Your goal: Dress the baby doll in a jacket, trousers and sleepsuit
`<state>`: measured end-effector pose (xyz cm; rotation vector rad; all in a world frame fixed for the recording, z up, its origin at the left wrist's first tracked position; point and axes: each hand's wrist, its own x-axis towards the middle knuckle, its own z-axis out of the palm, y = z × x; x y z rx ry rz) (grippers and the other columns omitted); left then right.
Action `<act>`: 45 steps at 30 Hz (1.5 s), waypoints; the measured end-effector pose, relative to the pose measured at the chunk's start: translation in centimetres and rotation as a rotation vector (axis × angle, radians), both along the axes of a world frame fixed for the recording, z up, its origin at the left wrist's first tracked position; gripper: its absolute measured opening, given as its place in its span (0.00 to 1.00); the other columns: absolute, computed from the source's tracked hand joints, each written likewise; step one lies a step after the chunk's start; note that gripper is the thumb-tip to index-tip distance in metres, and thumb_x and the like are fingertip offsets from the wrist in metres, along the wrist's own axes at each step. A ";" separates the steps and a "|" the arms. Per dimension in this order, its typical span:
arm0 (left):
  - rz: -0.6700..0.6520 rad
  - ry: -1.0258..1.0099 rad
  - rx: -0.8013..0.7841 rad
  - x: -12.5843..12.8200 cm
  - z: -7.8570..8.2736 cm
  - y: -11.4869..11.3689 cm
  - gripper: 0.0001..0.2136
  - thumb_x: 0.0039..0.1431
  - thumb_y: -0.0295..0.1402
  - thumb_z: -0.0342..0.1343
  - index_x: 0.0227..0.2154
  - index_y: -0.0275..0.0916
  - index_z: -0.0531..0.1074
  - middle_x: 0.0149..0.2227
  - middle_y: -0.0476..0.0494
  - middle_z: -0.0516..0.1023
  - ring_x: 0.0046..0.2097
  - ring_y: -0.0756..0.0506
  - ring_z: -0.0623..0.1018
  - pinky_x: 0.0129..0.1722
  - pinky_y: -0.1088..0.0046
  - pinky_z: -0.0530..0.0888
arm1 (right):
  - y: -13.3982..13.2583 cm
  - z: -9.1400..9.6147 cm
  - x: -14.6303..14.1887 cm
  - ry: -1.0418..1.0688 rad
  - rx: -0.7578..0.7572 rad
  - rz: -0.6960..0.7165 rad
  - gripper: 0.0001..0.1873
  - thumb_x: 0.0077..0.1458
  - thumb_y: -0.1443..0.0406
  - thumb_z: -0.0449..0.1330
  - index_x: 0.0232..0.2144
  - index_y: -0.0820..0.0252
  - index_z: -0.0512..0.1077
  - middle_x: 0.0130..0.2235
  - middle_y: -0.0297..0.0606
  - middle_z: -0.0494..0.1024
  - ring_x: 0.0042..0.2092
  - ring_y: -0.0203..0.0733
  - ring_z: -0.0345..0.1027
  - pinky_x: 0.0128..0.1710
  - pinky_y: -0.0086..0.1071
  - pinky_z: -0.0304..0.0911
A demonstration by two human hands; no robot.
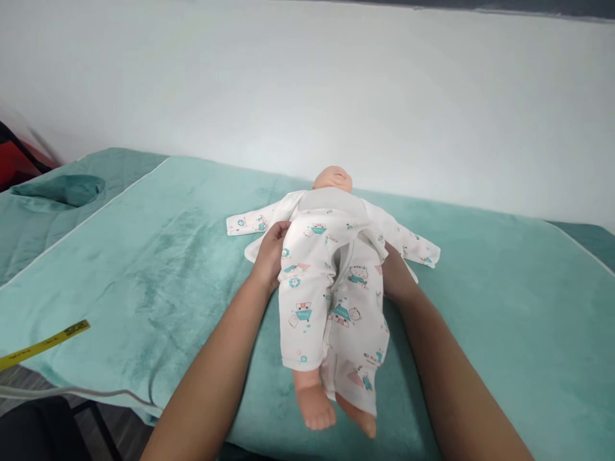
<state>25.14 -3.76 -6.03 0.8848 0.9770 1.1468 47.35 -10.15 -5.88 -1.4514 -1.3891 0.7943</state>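
A baby doll [314, 406] lies on its back, head toward the wall and feet toward me. White printed baby pants [307, 307] cover its legs, with the bare feet sticking out of the cuffs. A matching white baby top [413, 246] is on its upper body, sleeves spread to both sides. My left hand [271, 256] is closed on the pants at the left hip, its fingers curled at the fabric's edge. At the opposite hip, my right hand [396, 275] grips the side of the pants, its fingers mostly hidden behind the cloth.
A green plush cover [144, 256] lies under the doll, against a white wall [307, 89]. At the left are a folded green cloth piece [62, 190], a yellow measuring tape [45, 346] and a red and black object [19, 160]. A black chair-like object [41, 429] stands lower left.
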 end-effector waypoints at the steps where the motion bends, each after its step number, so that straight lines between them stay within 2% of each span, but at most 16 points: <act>1: 0.007 0.018 0.007 0.0 -0.2 0.1 0.13 0.42 0.27 0.62 0.35 0.39 0.72 0.31 0.50 0.77 0.33 0.47 0.74 0.32 0.74 0.70 | 0.1 -0.2 0.4 -0.041 0.008 -0.003 0.12 0.47 0.61 0.66 0.36 0.54 0.76 0.41 0.40 0.82 0.54 0.57 0.69 0.53 0.46 0.65; 5: 0.046 0.134 0.128 -0.1 -0.9 0.3 0.11 0.43 0.25 0.61 0.32 0.39 0.72 0.33 0.51 0.75 0.36 0.49 0.71 0.35 0.75 0.68 | 0.2 -1.1 1.4 -0.163 0.030 0.010 0.08 0.46 0.64 0.65 0.33 0.55 0.76 0.37 0.39 0.82 0.51 0.58 0.69 0.51 0.47 0.64; 8: 0.039 0.206 0.186 -0.1 -1.2 0.4 0.08 0.46 0.25 0.59 0.31 0.39 0.71 0.34 0.50 0.74 0.38 0.48 0.71 0.36 0.75 0.67 | 0.2 -1.5 1.5 -0.204 0.046 -0.021 0.08 0.47 0.64 0.65 0.33 0.54 0.78 0.38 0.42 0.82 0.48 0.60 0.71 0.48 0.47 0.64; 12: 0.050 0.239 0.210 0.0 -1.7 0.7 0.03 0.53 0.29 0.57 0.32 0.40 0.69 0.32 0.51 0.71 0.35 0.49 0.69 0.36 0.75 0.67 | 0.6 -1.7 1.3 -0.193 0.083 -0.100 0.14 0.45 0.60 0.65 0.37 0.56 0.77 0.42 0.43 0.82 0.48 0.58 0.72 0.48 0.47 0.65; 15: 0.129 0.277 0.220 0.0 -2.1 1.1 0.02 0.57 0.31 0.55 0.32 0.40 0.68 0.29 0.52 0.68 0.33 0.50 0.67 0.36 0.75 0.67 | 1.2 -1.8 1.3 -0.153 0.067 -0.193 0.13 0.43 0.60 0.63 0.34 0.58 0.75 0.37 0.40 0.81 0.42 0.54 0.73 0.44 0.45 0.67; 18: 0.174 0.329 0.255 0.1 -2.4 1.3 0.02 0.58 0.30 0.54 0.34 0.40 0.68 0.32 0.50 0.71 0.36 0.49 0.70 0.40 0.73 0.69 | 1.5 -1.9 1.3 -0.126 0.057 -0.231 0.11 0.42 0.63 0.62 0.33 0.58 0.74 0.34 0.39 0.81 0.39 0.51 0.73 0.42 0.42 0.67; 23: 0.087 0.383 0.368 0.0 -2.3 1.5 0.09 0.58 0.30 0.55 0.41 0.40 0.72 0.44 0.44 0.77 0.45 0.46 0.75 0.48 0.68 0.71 | 1.2 -2.1 1.3 -0.068 0.094 -0.207 0.12 0.46 0.63 0.63 0.36 0.57 0.76 0.37 0.38 0.81 0.40 0.48 0.74 0.44 0.42 0.67; 27: 0.035 0.437 0.467 -0.3 -1.6 1.6 0.11 0.59 0.31 0.54 0.44 0.41 0.75 0.48 0.42 0.79 0.48 0.44 0.76 0.52 0.65 0.71 | 0.9 -2.2 1.3 -0.120 0.170 -0.197 0.12 0.51 0.62 0.62 0.39 0.57 0.75 0.40 0.39 0.81 0.41 0.47 0.73 0.45 0.42 0.68; 30: 0.032 0.475 0.503 -0.4 -1.1 1.7 0.12 0.60 0.33 0.53 0.44 0.41 0.75 0.48 0.43 0.79 0.48 0.44 0.76 0.52 0.65 0.71 | 0.8 -2.2 1.3 -0.175 0.234 -0.192 0.13 0.51 0.63 0.62 0.42 0.56 0.75 0.41 0.39 0.80 0.42 0.46 0.73 0.46 0.42 0.68; 34: 0.024 0.524 0.520 -0.3 -0.9 2.2 0.10 0.60 0.35 0.53 0.40 0.40 0.75 0.41 0.45 0.80 0.44 0.44 0.76 0.48 0.67 0.71 | 1.3 -2.1 1.2 -0.186 0.409 -0.201 0.09 0.54 0.62 0.61 0.39 0.54 0.74 0.52 0.43 0.76 0.53 0.49 0.70 0.51 0.43 0.66; 36: 0.029 0.553 0.523 -0.3 -1.1 2.6 0.08 0.61 0.36 0.52 0.37 0.40 0.74 0.37 0.47 0.79 0.40 0.45 0.75 0.44 0.69 0.70 | 1.7 -2.0 1.1 -0.164 0.429 -0.170 0.09 0.56 0.61 0.60 0.40 0.54 0.73 0.56 0.43 0.74 0.57 0.49 0.67 0.54 0.44 0.64; 37: 0.038 0.565 0.521 -0.2 -1.2 2.8 0.08 0.61 0.36 0.51 0.35 0.40 0.73 0.35 0.48 0.78 0.39 0.46 0.74 0.43 0.70 0.69 | 1.9 -1.9 1.1 -0.159 0.409 -0.155 0.10 0.57 0.60 0.59 0.41 0.53 0.73 0.55 0.42 0.75 0.55 0.49 0.68 0.53 0.44 0.64; 39: 0.061 0.576 0.505 -0.1 -1.3 3.4 0.08 0.62 0.37 0.51 0.33 0.40 0.71 0.32 0.49 0.75 0.37 0.47 0.72 0.40 0.71 0.68 | 2.4 -1.7 1.2 -0.185 0.330 -0.173 0.11 0.59 0.58 0.57 0.42 0.54 0.72 0.47 0.39 0.79 0.48 0.47 0.71 0.47 0.41 0.65; 42: 0.071 0.565 0.431 0.2 -1.5 4.5 0.09 0.62 0.38 0.51 0.30 0.40 0.69 0.29 0.50 0.72 0.34 0.48 0.69 0.35 0.72 0.66 | 3.6 -1.1 1.5 -0.269 0.220 -0.281 0.13 0.61 0.54 0.54 0.35 0.55 0.71 0.33 0.34 0.78 0.36 0.44 0.68 0.37 0.36 0.62; 45: 0.058 0.574 0.364 0.4 -1.6 5.6 0.09 0.62 0.37 0.51 0.30 0.40 0.69 0.29 0.50 0.72 0.33 0.48 0.69 0.33 0.72 0.65 | 5.4 -0.5 1.9 -0.339 0.153 -0.340 0.13 0.59 0.54 0.55 0.30 0.55 0.69 0.29 0.34 0.76 0.33 0.43 0.65 0.34 0.35 0.57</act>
